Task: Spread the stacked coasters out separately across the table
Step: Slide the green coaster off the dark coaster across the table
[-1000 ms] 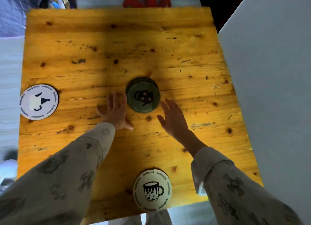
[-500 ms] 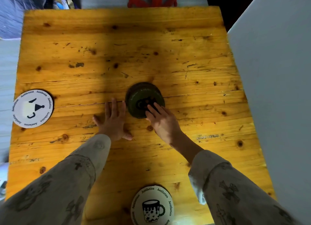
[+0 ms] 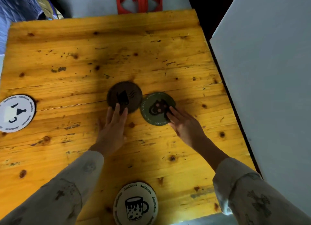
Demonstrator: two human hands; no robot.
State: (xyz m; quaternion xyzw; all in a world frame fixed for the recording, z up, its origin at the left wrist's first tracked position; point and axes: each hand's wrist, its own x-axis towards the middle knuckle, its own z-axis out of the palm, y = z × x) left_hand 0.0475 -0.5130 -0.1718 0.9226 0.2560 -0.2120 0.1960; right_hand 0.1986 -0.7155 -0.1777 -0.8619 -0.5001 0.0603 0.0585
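A dark brown coaster (image 3: 124,95) lies flat at the table's middle, and my left hand (image 3: 113,128) rests flat with its fingertips on the coaster's near edge. Right beside it lies a dark green coaster (image 3: 154,106) with a mug picture; my right hand (image 3: 183,125) presses its fingertips on the coaster's right side. The two coasters almost touch edge to edge. A white coaster with a black shape (image 3: 16,113) sits at the left edge. Another white coaster with a mug drawing (image 3: 135,203) lies at the near edge.
The yellow wooden table (image 3: 117,56) has bare boards across its far half. A grey-white panel (image 3: 269,73) stands along the right side. A red frame (image 3: 138,0) sits past the far edge.
My right hand reached onto the stack and slid the green coaster off to the right, uncovering the brown coaster. My left hand moved up onto the brown coaster's edge.
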